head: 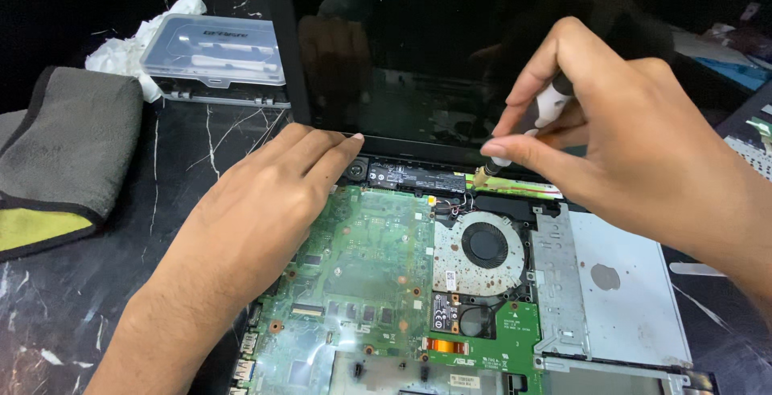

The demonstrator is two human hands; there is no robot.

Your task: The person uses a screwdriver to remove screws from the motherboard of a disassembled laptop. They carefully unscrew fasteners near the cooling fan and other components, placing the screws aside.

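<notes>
Head view puts my right hand (643, 146) first: its fingers (527, 154) are pinched around a slim screwdriver with a white-and-black handle (548, 106), whose tip touches the rear edge of the opened laptop chassis, just beside the grey hinge bracket (515, 188) under the dark, glossy screen (450, 49). My left hand (257, 218) lies flat with fingers stretched out and gripping nothing, fingertips (342, 147) pressing the screen's lower bezel, palm over the green circuit board (362, 282). Right of the board sits the round black cooling fan in its speckled copper housing (484, 248). I judge this a screw being worked at the hinge; the next move calls for keeping the tip seated and upright while the flat hand steadies the laptop. Further out, a folded grey cloth with a yellow edge (64, 154) and a clear plastic tool case (215, 49) rest on the black marble table (48, 315).
</notes>
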